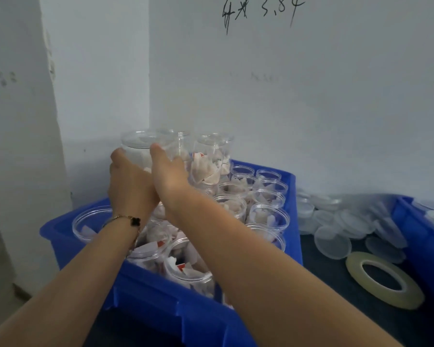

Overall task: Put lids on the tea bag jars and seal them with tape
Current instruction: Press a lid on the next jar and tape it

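Note:
A blue bin (pixel 161 304) holds several clear plastic jars of tea bags, most with no lid (pixel 268 216). At the bin's far left corner stands a lidded jar (pixel 137 146), stacked higher than the open ones. My left hand (pixel 128 186) grips its left side and my right hand (pixel 168 169) grips its right side. Two more lidded jars (pixel 212 156) stand just right of it. A roll of clear tape (pixel 383 279) lies flat on the dark table at the right. Loose clear lids (pixel 332 241) lie in a pile beyond the tape.
A second blue bin (pixel 426 236) with more lids sits at the far right edge. White walls close off the back and left, with handwriting high on the back wall. A bracelet is on my left wrist.

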The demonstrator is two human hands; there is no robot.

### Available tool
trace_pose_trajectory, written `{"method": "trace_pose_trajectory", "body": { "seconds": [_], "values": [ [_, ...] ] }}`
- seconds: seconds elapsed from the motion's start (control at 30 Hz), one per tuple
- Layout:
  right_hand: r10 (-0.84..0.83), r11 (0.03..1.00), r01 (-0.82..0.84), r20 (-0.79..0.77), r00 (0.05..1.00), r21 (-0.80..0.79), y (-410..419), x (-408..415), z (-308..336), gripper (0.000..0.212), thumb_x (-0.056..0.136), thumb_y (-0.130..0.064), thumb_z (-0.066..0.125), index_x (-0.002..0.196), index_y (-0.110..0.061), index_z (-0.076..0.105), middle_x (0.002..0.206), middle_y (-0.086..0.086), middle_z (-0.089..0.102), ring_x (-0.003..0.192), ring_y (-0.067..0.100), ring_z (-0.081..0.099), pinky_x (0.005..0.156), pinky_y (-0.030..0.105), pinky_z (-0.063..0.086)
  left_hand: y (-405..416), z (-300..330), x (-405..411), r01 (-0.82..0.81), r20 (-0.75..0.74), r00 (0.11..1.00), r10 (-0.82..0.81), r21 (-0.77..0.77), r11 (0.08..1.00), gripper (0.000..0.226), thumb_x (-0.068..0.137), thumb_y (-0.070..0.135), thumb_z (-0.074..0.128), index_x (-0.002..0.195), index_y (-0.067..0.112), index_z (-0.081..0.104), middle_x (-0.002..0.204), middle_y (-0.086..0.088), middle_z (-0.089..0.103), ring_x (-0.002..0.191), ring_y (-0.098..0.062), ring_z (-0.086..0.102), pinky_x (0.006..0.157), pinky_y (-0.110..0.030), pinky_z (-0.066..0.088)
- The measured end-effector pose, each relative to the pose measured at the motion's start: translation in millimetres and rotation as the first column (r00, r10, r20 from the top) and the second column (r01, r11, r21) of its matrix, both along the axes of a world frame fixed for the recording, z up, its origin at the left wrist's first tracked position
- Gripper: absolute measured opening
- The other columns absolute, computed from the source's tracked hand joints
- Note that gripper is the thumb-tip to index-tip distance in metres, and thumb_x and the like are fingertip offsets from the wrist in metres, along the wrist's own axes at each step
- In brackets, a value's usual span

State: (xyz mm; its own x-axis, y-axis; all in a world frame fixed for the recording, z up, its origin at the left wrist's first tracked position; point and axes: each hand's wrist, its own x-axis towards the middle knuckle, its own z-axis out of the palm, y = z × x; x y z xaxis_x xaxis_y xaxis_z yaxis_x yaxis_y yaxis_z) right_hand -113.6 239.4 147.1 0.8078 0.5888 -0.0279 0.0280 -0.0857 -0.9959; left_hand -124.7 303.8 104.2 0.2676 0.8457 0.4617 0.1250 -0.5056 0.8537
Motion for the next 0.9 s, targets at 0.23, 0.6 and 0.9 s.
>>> {"method": "trace_pose_trajectory", "body": {
  "seconds": [0.23, 0.6, 0.9],
  "values": [
    [-0.235, 0.969, 0.221, 0.127, 0.964, 0.11, -84, -3, 17, 0.065, 0.091, -0.046, 0.045, 0.146, -0.019, 0.023, 0.147, 0.007, 0.032, 0.135, 0.029, 0.029, 0.11, 0.045, 0.025, -85, 33, 5, 0.202, 0.067, 0.977, -0.205, 0.038, 0.979, 0.068, 0.086, 0.037, 0.061, 0.138, 0.005, 0.029, 0.132, -0.018, 0.049, 0.111, -0.036, 0.053, 0.079, -0.039, 0.041],
    [-0.505, 0.856, 0.476, 0.128, 0.854, 0.202, -242, 13, -15, 0.065, 0.081, -0.054, 0.044, 0.141, -0.032, 0.032, 0.139, -0.004, 0.043, 0.13, 0.021, 0.037, 0.105, 0.047, 0.036, -251, 22, 30, 0.563, 0.053, 0.826, -0.561, -0.02, 0.826, 0.079, 0.073, 0.046, 0.064, 0.137, 0.014, 0.029, 0.131, -0.006, 0.047, 0.098, -0.022, 0.056, 0.068, -0.026, 0.039],
    [-0.66, 0.751, 0.657, 0.113, 0.743, 0.067, -315, 25, -95, 0.08, 0.065, -0.061, 0.046, 0.137, -0.026, 0.04, 0.133, -0.001, 0.051, 0.123, 0.02, 0.047, 0.103, 0.046, 0.04, -328, -68, 56, 0.659, -0.152, 0.703, -0.694, -0.227, 0.717, 0.083, 0.079, 0.049, 0.068, 0.142, 0.028, 0.017, 0.135, 0.007, 0.037, 0.111, -0.013, 0.052, 0.082, -0.023, 0.043]
  ]
}}
